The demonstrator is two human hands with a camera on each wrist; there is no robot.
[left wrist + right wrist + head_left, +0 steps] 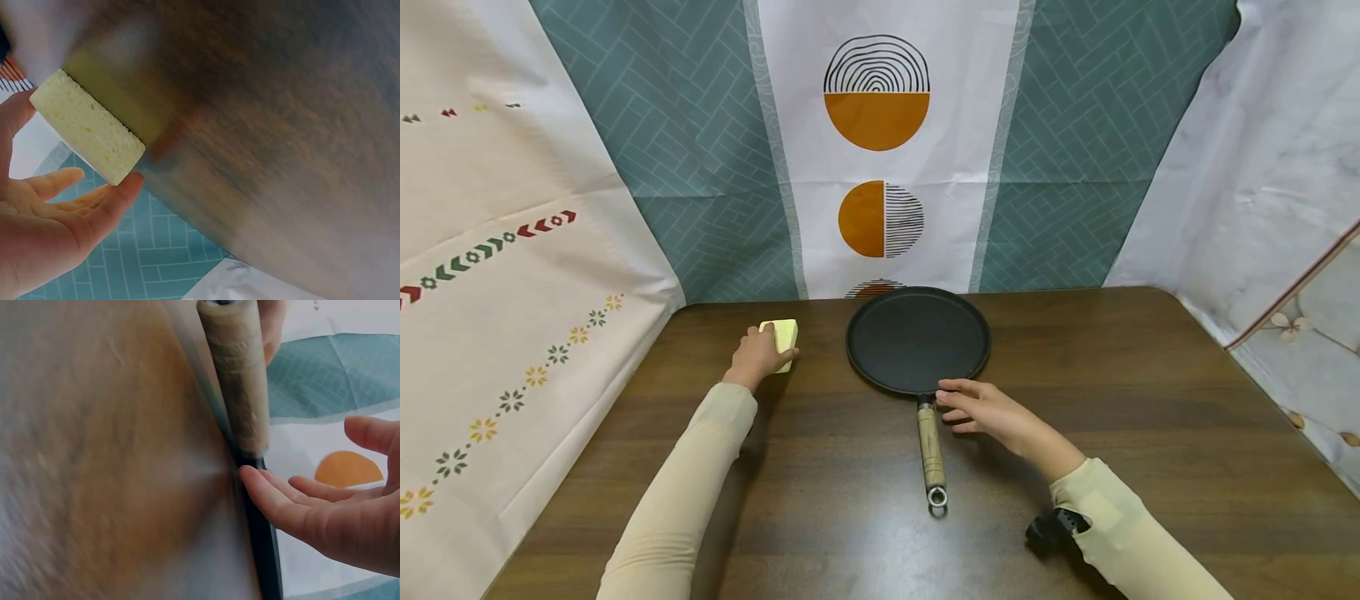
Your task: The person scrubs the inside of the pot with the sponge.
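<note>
A pale yellow sponge is at the back left of the wooden table, under my left hand. The left wrist view has thumb and fingers spanning the sponge, pinching it at its two ends. A flat black pan lies at the back middle, its wooden handle directed toward me and tipped with a metal ring. Beside the neck of that handle is my right hand, fingers extended and holding nothing. From the right wrist, its fingertips appear right at the joint of handle and pan.
Brown wooden tabletop spreads around the pan and sponge. A patterned teal and white cloth hangs along the back edge, with pale cloths at both sides. A black wrist device is on the right forearm, low over the table.
</note>
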